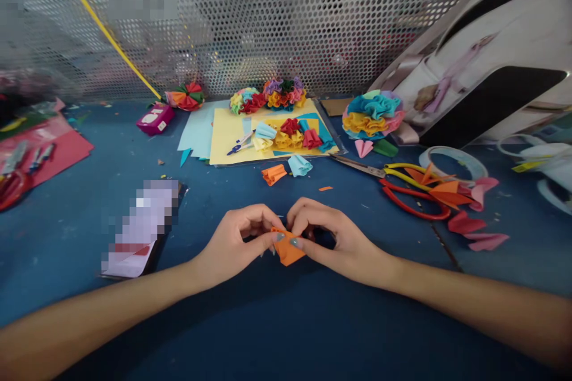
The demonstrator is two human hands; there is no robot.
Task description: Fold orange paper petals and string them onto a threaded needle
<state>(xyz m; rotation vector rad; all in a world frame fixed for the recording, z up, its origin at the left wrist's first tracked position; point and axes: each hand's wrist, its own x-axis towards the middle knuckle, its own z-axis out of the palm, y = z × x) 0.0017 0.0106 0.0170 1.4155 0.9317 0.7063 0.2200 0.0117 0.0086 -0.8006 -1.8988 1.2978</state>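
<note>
Between my two hands, a small piece of folded orange paper (289, 252) is held above the blue table. My left hand (250, 235) pinches its left upper edge between thumb and fingers. On the other side, my right hand (328, 235) grips the top right of the same paper, thumb in front and fingers curled behind. A crimped orange paper piece (274, 174) and a light blue one (300, 165) lie just beyond my hands. Further back, more crimped pieces in red, yellow and blue rest on yellow sheets (223, 131).
Scissors with red and yellow handles (415, 181), a tape roll (456, 161) and petal-shaped papers are at right. A phone (143, 229) lies left. Paper flowers (373, 114), a purple box (155, 119) and a white bag (513, 41) stand near the perforated metal panel (268, 18).
</note>
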